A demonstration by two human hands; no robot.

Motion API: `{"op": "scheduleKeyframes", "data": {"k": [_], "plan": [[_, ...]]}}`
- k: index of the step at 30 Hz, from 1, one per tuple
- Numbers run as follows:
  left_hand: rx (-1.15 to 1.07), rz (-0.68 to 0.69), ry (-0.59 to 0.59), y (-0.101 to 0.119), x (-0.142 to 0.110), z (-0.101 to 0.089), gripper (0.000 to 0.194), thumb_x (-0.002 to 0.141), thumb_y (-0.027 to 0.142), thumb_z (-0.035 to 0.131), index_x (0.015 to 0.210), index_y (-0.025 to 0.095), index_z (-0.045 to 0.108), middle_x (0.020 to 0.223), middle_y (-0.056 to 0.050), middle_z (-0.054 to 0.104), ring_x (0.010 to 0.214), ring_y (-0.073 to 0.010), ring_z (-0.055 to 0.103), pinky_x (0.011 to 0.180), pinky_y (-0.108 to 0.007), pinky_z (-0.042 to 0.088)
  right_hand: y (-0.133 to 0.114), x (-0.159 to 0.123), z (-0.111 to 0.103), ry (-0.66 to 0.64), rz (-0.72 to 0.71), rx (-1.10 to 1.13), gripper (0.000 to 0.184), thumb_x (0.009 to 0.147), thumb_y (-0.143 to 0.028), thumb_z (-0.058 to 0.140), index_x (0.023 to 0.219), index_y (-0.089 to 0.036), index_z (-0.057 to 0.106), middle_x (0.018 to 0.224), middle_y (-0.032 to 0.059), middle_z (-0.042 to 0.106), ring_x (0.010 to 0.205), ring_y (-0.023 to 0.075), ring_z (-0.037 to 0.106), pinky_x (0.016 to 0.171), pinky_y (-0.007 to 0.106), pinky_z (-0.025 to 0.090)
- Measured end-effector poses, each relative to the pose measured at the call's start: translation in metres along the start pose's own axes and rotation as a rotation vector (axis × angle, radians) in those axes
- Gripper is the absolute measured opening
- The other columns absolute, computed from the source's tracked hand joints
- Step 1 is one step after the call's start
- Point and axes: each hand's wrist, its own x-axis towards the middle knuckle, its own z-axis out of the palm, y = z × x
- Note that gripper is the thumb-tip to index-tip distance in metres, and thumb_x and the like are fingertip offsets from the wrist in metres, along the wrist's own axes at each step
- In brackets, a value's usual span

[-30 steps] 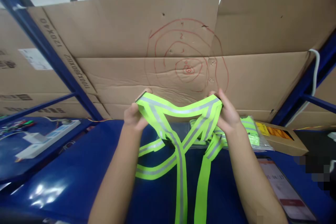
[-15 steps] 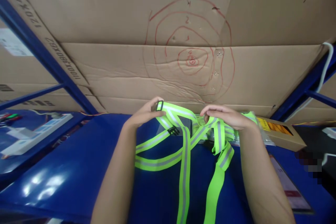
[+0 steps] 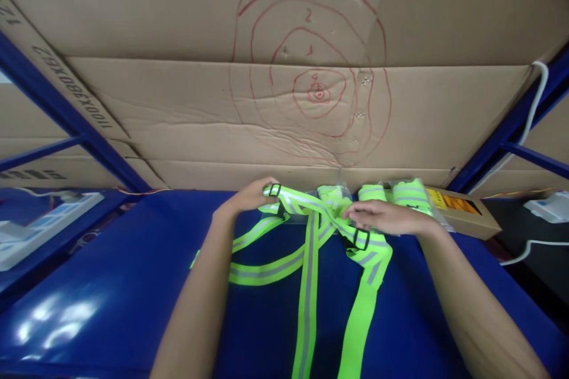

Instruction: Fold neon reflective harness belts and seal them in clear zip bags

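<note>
Gripping the half-spread reflective harness (image 3: 297,197) near one buckle (image 3: 274,190), the left hand (image 3: 249,196) holds it over the worktop (image 3: 133,266), straps (image 3: 307,296) unfolded but crossed, the right hand (image 3: 384,216) curled, its grip unclear.

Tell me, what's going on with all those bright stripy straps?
A person is handling a set of yellow-green straps with shiny grey stripes at a blue table. The left hand holds the straps by a black buckle. The right hand is at the other side; whether it grips them is hard to tell. Loose lengths hang or lie toward the person. Folded bundles sit behind the right hand.
</note>
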Motion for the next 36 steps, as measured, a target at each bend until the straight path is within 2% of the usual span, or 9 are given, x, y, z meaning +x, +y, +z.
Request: {"op": "scheduleKeyframes", "data": {"k": [4,8,13,17,20,25,29,31,36], "plan": [[-0.103,0.055,0.058,0.028,-0.003,-0.005,0.045,0.076,0.043,0.081,0.109,0.018,0.065,0.102,-0.004,0.068,0.098,-0.0222,0.063,0.087,-0.033,0.050,0.008,-0.002,0.010,0.029,0.011,-0.083,0.048,0.098,-0.060,0.050,0.113,-0.020,0.072,0.088,0.0063,0.075,0.080,0.0231,0.070,0.072,0.035,0.054],[-0.178,0.123,0.145,0.062,-0.007,-0.005,0.043,0.082,0.040,0.077,0.116,0.019,0.060,0.108,-0.006,0.068,0.101,-0.0220,0.065,0.089,-0.032,0.050,-0.018,0.024,0.026,0.351,-0.218,-0.294,0.048,0.097,-0.055,0.058,0.134,-0.025,0.063,0.131,0.0120,0.070,0.118,0.0321,0.065,0.103,0.050,0.049],[-0.161,0.227,0.185,0.105,-0.012,0.007,0.037,0.082,0.028,0.076,0.116,0.021,0.064,0.109,-0.006,0.069,0.102,-0.0213,0.064,0.091,-0.031,0.049,-0.067,0.071,0.047,0.554,-0.408,-0.208,0.093,0.088,-0.059,0.071,0.163,-0.030,0.025,0.170,0.0098,0.029,0.156,0.0321,0.030,0.123,0.053,0.031],[-0.161,0.311,0.143,0.124,-0.012,0.019,0.048,0.079,0.023,0.077,0.125,0.023,0.061,0.126,-0.009,0.067,0.113,-0.0243,0.064,0.098,-0.034,0.049,-0.085,0.089,0.046,0.601,-0.426,-0.080,0.062,0.089,-0.048,0.070,0.144,-0.025,0.055,0.146,0.0101,0.062,0.133,0.0304,0.058,0.109,0.045,0.046],[-0.158,0.378,0.044,0.123,-0.010,0.025,0.062,0.080,0.024,0.080,0.138,0.028,0.057,0.147,-0.009,0.057,0.135,-0.0271,0.054,0.113,-0.038,0.043,-0.080,0.090,0.035,0.607,-0.413,-0.154,0.030,0.091,-0.037,0.066,0.118,-0.025,0.071,0.118,0.0069,0.076,0.109,0.0282,0.069,0.095,0.042,0.050],[-0.243,0.311,-0.131,0.107,-0.007,0.027,0.092,0.078,0.019,0.081,0.157,0.040,0.038,0.167,-0.004,0.035,0.151,-0.0279,0.038,0.118,-0.039,0.041,-0.055,0.081,0.003,0.604,-0.358,-0.205,0.028,0.086,-0.035,0.071,0.112,-0.026,0.074,0.107,0.0054,0.078,0.098,0.0277,0.070,0.087,0.041,0.050],[-0.282,0.094,-0.146,0.091,-0.008,0.020,0.088,0.077,0.027,0.082,0.155,0.032,0.042,0.136,-0.010,0.063,0.109,-0.0242,0.068,0.085,-0.032,0.057,-0.034,0.069,-0.026,0.738,-0.308,-0.120,0.029,0.087,-0.040,0.071,0.110,-0.022,0.073,0.099,0.0071,0.076,0.088,0.0249,0.068,0.078,0.037,0.049],[-0.292,0.029,-0.208,0.084,-0.009,0.015,0.072,0.080,0.032,0.079,0.146,0.026,0.051,0.117,-0.008,0.070,0.092,-0.0201,0.069,0.074,-0.029,0.056,-0.026,0.065,-0.037,0.761,-0.314,-0.120,0.030,0.088,-0.042,0.070,0.111,-0.022,0.071,0.097,0.0068,0.075,0.086,0.0235,0.068,0.077,0.036,0.048],[-0.200,0.002,-0.221,0.077,-0.010,0.006,0.054,0.083,0.036,0.076,0.131,0.020,0.059,0.108,-0.006,0.069,0.091,-0.0175,0.064,0.074,-0.026,0.052,-0.016,0.067,-0.041,0.784,-0.273,-0.215,0.025,0.088,-0.037,0.067,0.105,-0.020,0.073,0.094,0.0062,0.075,0.084,0.0224,0.068,0.078,0.034,0.049]]}}
